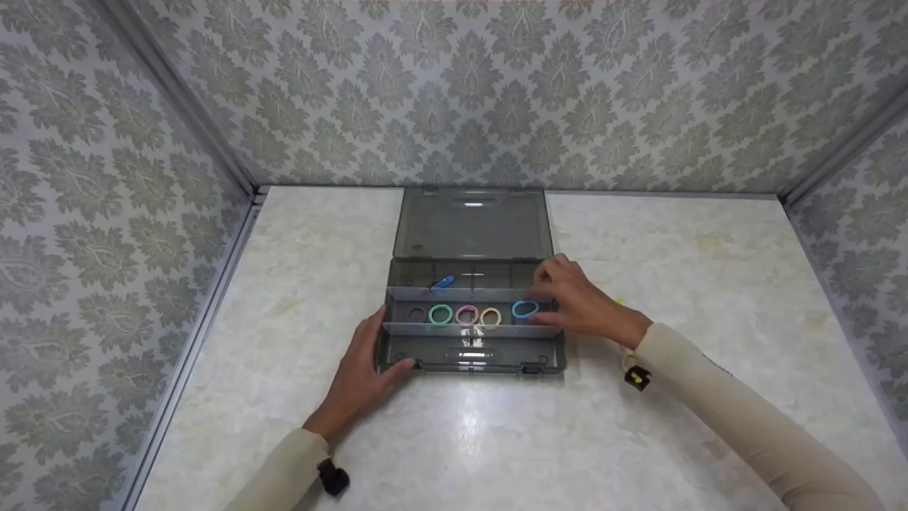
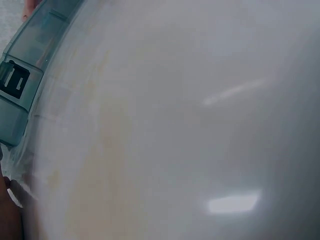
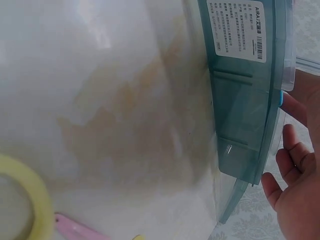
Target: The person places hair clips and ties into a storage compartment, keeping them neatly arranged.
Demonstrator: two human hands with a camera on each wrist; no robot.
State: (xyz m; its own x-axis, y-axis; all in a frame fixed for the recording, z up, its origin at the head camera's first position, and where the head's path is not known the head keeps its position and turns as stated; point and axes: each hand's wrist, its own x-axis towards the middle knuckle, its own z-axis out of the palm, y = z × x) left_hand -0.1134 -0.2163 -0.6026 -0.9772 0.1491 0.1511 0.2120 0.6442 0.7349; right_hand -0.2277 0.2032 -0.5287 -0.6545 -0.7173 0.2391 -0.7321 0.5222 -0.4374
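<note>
A smoky clear plastic organizer box (image 1: 472,364) lies with its lid (image 1: 472,223) folded back. My left hand (image 1: 365,365) grips its front left corner, thumb on the front edge and fingers along the side. Over the right end of the middle compartment, my right hand (image 1: 578,298) pinches a blue hair tie (image 1: 525,302) between thumb and finger. Green (image 1: 430,314), pink (image 1: 458,314) and pale yellow hair ties (image 1: 482,318) sit in a row in that compartment, with a dark hair tie (image 1: 411,313) at its left. A blue hair clip (image 1: 443,282) lies in the rear compartment.
On the marbled table (image 1: 298,305), right of the box, lie a yellow ring (image 3: 44,200) and a pink hair clip (image 3: 80,231), partly under the right forearm in the head view. A printed label (image 3: 240,30) is on the box's side. Patterned walls (image 1: 468,92) enclose the table.
</note>
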